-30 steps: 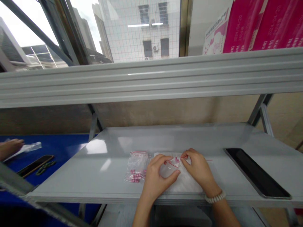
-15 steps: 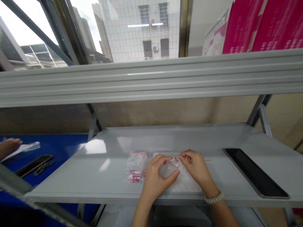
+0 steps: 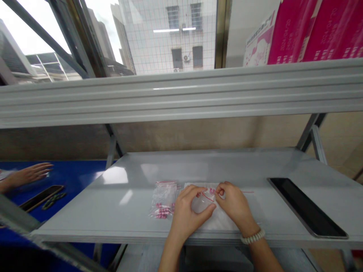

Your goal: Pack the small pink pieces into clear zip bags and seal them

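A small clear zip bag (image 3: 200, 204) with a red strip at its mouth is in my left hand (image 3: 185, 211), thumb and fingers curved around its sides. The bag's mouth gapes a little. Just right of that mouth, my right hand (image 3: 234, 204) has thumb and forefinger pinched together; whatever lies between them is too small to tell. Several pink beads (image 3: 211, 190) show on the white sheet (image 3: 222, 222) beyond the bag, near my right fingertips. Left of my left hand lie filled zip bags (image 3: 164, 192) with pink beads at their bottom, partly covered by that hand.
A dark tablet (image 3: 307, 207) lies on the right of the grey shelf table (image 3: 119, 211). At left, another person's hand (image 3: 31, 174) reaches over a blue table beside a phone (image 3: 42, 197). A shelf beam (image 3: 181, 98) crosses above, with pink boxes (image 3: 295, 34) on it.
My right hand has shifted slightly, its fingertips closing together by the bag mouth. My left hand stays put. The other person's hand has reached further right, fingers stretched out.
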A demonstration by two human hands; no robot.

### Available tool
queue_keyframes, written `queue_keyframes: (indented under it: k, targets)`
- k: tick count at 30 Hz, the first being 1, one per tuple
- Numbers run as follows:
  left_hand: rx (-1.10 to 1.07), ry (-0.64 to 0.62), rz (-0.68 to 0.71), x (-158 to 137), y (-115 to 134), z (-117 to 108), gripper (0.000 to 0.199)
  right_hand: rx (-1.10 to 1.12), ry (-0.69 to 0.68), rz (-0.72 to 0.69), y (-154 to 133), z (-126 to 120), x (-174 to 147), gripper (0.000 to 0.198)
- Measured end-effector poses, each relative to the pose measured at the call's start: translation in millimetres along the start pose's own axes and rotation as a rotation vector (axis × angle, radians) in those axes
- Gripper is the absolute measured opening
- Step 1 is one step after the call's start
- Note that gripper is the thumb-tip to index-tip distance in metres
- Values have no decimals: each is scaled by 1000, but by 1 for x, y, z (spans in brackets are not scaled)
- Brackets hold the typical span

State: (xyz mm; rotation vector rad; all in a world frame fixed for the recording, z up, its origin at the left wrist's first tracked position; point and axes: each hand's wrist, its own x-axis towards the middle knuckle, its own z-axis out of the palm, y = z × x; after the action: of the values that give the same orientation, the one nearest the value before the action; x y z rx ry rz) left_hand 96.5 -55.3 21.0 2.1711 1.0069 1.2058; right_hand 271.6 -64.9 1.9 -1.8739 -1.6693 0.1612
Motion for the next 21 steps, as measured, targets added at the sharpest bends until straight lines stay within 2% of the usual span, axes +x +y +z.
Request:
queue_keyframes:
  k: [6,12,21]
  targets:
    - [2,7,24,0,1,0,25,-11,-10,17,-3,-1,-2,8]
    - [4,18,32,1,1,-1,25,-20,-19,-24,-2,-2,-2,25]
    - [-2,11,19,0,0,0,26,46,44,-36,4,3,0,15]
